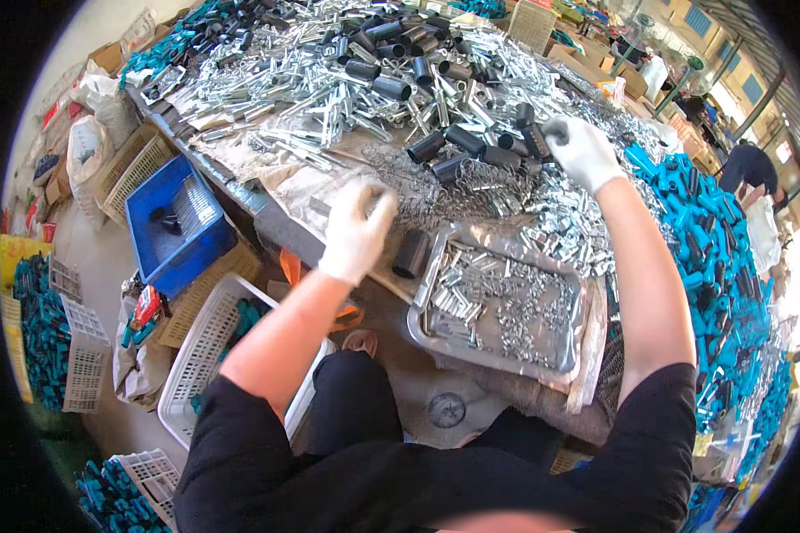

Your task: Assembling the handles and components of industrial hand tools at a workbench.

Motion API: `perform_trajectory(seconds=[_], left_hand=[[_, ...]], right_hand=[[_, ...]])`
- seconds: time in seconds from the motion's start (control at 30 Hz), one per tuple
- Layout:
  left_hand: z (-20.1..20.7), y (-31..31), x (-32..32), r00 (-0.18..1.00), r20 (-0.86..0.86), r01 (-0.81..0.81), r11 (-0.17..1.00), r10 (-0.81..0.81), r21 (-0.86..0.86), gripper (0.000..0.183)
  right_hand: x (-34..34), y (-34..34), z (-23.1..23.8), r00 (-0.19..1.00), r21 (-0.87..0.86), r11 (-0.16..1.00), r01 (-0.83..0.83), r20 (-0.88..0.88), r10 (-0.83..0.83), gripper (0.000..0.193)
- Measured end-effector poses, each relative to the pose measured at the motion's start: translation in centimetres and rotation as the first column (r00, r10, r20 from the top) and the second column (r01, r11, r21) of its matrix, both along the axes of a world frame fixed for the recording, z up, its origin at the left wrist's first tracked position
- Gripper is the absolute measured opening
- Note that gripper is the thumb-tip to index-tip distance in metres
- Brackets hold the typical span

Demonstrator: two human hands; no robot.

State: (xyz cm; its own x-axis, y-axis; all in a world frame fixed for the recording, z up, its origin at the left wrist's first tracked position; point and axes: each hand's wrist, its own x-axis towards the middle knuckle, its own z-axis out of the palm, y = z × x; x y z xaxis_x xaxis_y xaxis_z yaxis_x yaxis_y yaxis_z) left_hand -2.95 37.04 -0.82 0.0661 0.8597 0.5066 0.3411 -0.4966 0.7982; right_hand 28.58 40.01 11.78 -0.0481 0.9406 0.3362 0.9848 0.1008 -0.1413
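Observation:
My left hand (361,233), in a white glove, is raised over the near edge of the table with its fingers curled in; what they hold, if anything, is hidden. A single black tube (411,254) stands beside it at the table edge. My right hand (583,155), also gloved, reaches to the far right, fingers closed at a dark tube (535,140) by a group of short black tubes (465,139). Below them spreads a tangle of thin wire springs (498,194). Between my arms rests a metal tray (420,313) with small metal pins and bits.
A heap of silvery metal parts (329,111) covers the table's far side. Teal plastic handles (707,240) are piled at the right. At the left stand a blue crate (156,258) and a white basket (196,364). Another person (748,169) bends over at the far right.

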Motion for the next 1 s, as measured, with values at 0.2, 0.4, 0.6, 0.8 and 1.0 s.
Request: perform_trajectory(seconds=[0.2, 0.4, 0.6, 0.8, 1.0], left_hand=[[-0.6, -2.1, -0.7, 0.992, 0.116, 0.039, 0.999, -0.038, -0.002, 0.010], [-0.7, -1.2, -0.8, 0.990, 0.094, 0.093, 0.990, -0.104, 0.106, 0.007], [-0.3, -1.0, -1.0, 0.988, 0.115, 0.085, 0.982, -0.106, 0.169, 0.010], [-0.8, -1.2, -2.6, 0.917, 0.294, 0.326, 0.931, -0.270, -0.163, 0.051], [-0.5, -2.1, -1.5, 0.724, 0.680, 0.293, 0.944, -0.116, -0.150, 0.033]], right_hand=[[-5.6, 10.2, -1.8, 0.983, -0.135, 0.987, 0.092, 0.168, -0.069, 0.030], [-6.0, 15.8, -5.0, 0.923, -0.233, 0.941, 0.244, 0.355, -0.151, 0.032], [-7.5, 12.0, -2.4, 0.993, -0.075, 0.991, 0.115, 0.007, -0.115, 0.040], [-18.9, -0.5, -1.7, 0.650, -0.222, 0.619, -0.754, -0.387, 0.653, 0.026], [-15.4, 8.4, -3.1, 0.836, -0.307, 0.787, -0.535, -0.327, 0.440, 0.028]])
